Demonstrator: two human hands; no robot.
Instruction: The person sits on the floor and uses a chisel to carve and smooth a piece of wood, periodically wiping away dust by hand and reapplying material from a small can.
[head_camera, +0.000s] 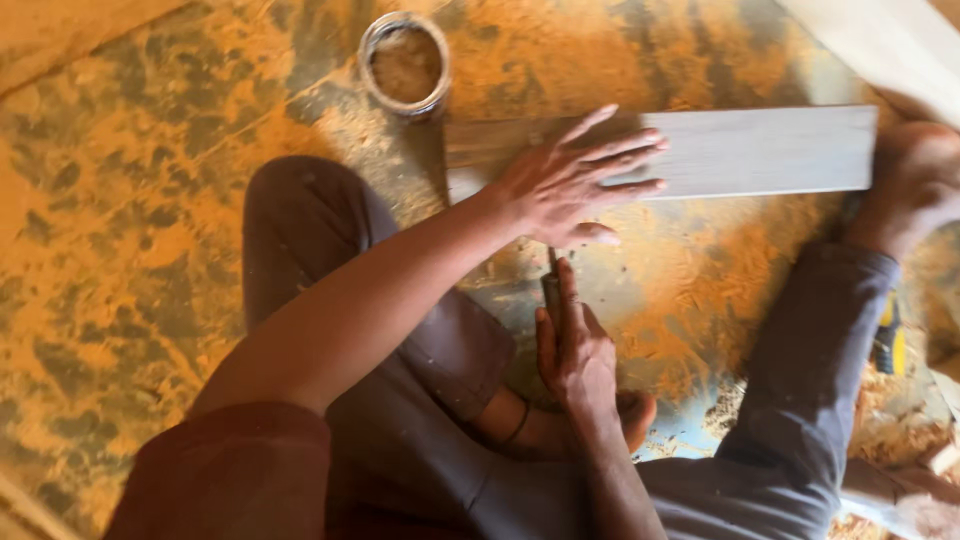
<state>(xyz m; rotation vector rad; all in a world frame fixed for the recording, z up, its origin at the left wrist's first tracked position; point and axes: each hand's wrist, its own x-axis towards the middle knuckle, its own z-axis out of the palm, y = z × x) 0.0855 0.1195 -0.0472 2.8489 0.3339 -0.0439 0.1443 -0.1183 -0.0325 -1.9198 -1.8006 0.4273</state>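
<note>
Nearest your lap, your right hand (572, 352) was closed round a slim dark tool (551, 285), its tip pointing up toward the near edge of the pale plank (760, 150). Just beyond, your left hand (570, 185) lay open with fingers spread, pressing flat on the plank — by the look of it you were steadying it for marking or cutting. A foot (915, 185) pinned the plank's far end. Past its left end stood a round tin (404, 62) on the sawdust-strewn floor (130, 200) — open room lay leftward.
</note>
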